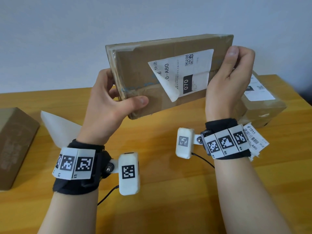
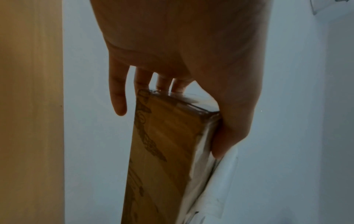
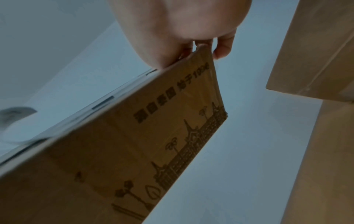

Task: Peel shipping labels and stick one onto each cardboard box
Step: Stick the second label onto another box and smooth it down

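A flat cardboard box [image 1: 152, 70] is held up above the wooden table [image 1: 168, 183], its broad face toward me. A white shipping label [image 1: 194, 71] sticks to that face, its lower left corner curled loose. My left hand [image 1: 118, 102] grips the box's lower left corner, thumb on the front, fingers behind. My right hand [image 1: 231, 78] grips the right end, thumb at the top edge. The left wrist view shows the box's narrow side [image 2: 168, 151] between thumb and fingers [image 2: 118, 94]. The printed back of the box [image 3: 134, 151] fills the right wrist view.
A second box [image 1: 263, 102] bearing a label lies on the table behind my right hand. A third brown box [image 1: 13, 146] sits at the left edge. White backing paper [image 1: 59, 129] lies behind my left wrist. More labels [image 1: 255, 141] lie beside my right wrist.
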Demonstrator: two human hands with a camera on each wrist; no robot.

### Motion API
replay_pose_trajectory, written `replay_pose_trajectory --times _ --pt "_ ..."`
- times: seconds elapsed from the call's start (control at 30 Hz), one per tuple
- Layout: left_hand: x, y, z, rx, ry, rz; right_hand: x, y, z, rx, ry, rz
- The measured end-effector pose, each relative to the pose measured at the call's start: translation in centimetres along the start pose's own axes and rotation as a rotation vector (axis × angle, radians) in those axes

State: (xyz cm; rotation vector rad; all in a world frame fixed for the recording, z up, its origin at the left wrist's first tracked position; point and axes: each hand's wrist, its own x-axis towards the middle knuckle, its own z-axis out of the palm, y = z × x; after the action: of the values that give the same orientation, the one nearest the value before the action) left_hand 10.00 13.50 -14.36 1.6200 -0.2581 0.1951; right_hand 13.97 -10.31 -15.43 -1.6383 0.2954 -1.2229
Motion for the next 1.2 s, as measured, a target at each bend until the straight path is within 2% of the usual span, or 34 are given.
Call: replay_pose_trajectory --times 0.13,0.27,0.37,0.57,0.9,1.2 --pt "0.2 -0.2 0.0 -0.021 0.056 -0.038 -0.2 -0.7 0.3 0.027 -0.121 0.161" --pt "0.3 -0.4 0.2 -0.039 0.099 -0.059 -0.4 -2.1 0.3 0.102 -0.301 0.221" --pt "0.4 -0.5 0.3 -0.043 0.116 -0.069 -0.5 -2.2 0.2 0.078 -0.410 0.211" --pt "0.4 -0.5 0.6 -0.031 0.122 -0.078 -0.7 -1.7 0.6 -0.068 -0.501 0.113" --pt "0.3 -0.4 0.6 -0.036 0.108 -0.095 -0.7 -1.8 0.2 -0.140 -0.537 0.126" --pt "0.3 -0.4 0.4 -0.048 0.069 -0.073 -0.8 -1.6 0.3 -0.095 -0.482 0.144"
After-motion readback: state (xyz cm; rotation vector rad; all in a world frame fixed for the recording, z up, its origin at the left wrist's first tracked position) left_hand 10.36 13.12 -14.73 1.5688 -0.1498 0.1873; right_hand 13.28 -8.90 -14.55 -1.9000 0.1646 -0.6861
